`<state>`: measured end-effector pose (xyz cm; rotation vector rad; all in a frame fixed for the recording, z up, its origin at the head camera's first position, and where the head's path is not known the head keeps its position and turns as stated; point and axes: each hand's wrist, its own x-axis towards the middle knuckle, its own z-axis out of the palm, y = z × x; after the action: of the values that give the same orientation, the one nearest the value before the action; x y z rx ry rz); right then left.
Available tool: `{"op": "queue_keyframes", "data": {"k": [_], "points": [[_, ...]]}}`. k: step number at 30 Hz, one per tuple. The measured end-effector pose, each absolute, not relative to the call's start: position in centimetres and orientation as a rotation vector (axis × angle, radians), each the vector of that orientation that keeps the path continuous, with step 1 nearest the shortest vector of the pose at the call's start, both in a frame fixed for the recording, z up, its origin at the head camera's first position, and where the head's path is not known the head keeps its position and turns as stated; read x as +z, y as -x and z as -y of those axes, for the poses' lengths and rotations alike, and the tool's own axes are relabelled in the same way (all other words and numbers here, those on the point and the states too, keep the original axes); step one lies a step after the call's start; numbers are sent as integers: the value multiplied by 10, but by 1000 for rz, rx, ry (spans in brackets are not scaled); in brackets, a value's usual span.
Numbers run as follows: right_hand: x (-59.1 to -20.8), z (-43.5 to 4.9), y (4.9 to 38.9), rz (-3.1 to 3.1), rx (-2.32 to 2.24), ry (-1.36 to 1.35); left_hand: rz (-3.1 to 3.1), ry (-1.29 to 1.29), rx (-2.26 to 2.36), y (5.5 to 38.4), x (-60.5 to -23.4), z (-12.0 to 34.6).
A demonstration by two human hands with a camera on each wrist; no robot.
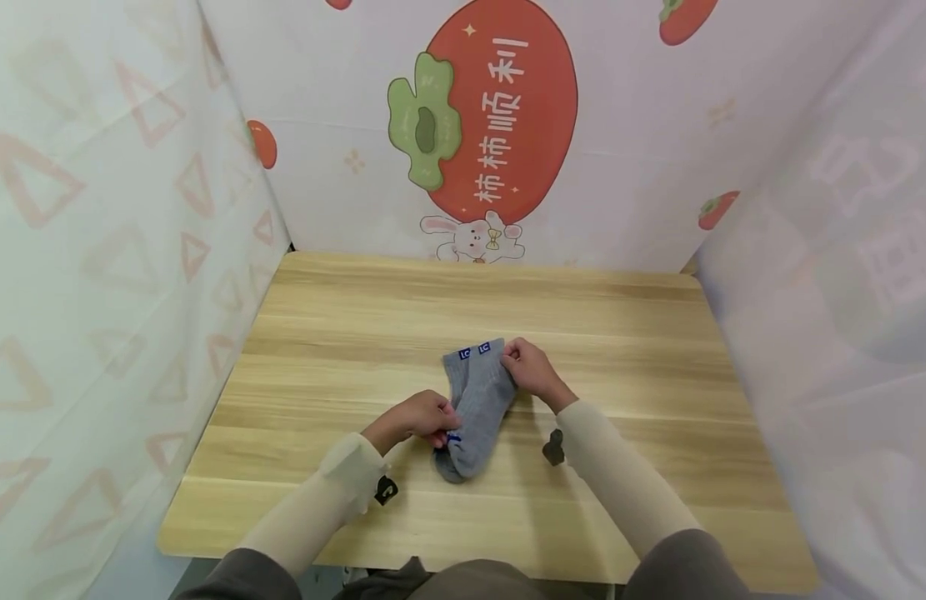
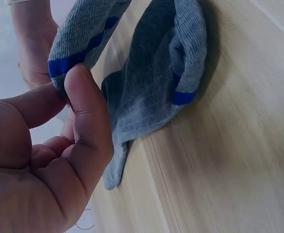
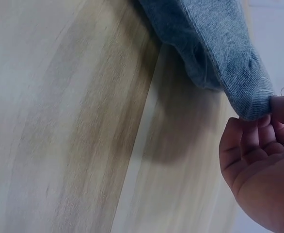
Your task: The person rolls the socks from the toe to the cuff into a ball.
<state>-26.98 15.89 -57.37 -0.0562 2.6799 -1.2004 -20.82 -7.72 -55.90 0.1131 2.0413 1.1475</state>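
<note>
Two grey socks with blue marks lie near the middle of the table. The upper sock overlaps the lower sock, and part of the lower one is hidden. My left hand pinches the upper sock's left edge by a blue stripe. In the left wrist view, thumb and finger grip that striped end, apart from the lower sock on the table. At the far right corner of the upper sock, my right hand pinches the fabric; the right wrist view shows this grey corner raised between thumb and fingers.
The wooden table reaches a printed curtain at the back. More patterned curtains hang along the left and right sides. Small dark pieces show beside both wrists.
</note>
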Motion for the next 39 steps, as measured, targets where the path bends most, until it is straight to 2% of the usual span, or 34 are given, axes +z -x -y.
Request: {"op": "queue_keyframes", "data": {"k": [16, 27, 39], "points": [[-563, -126, 282, -2647, -1279, 260, -1927, -44, 1275, 210, -573, 111], [-595, -126, 279, -2661, -991, 182, -1937, -65, 1216, 198, -588, 97], [-594, -113, 280, -2679, -878, 66, -1964, -62, 1180, 195, -594, 92]]}}
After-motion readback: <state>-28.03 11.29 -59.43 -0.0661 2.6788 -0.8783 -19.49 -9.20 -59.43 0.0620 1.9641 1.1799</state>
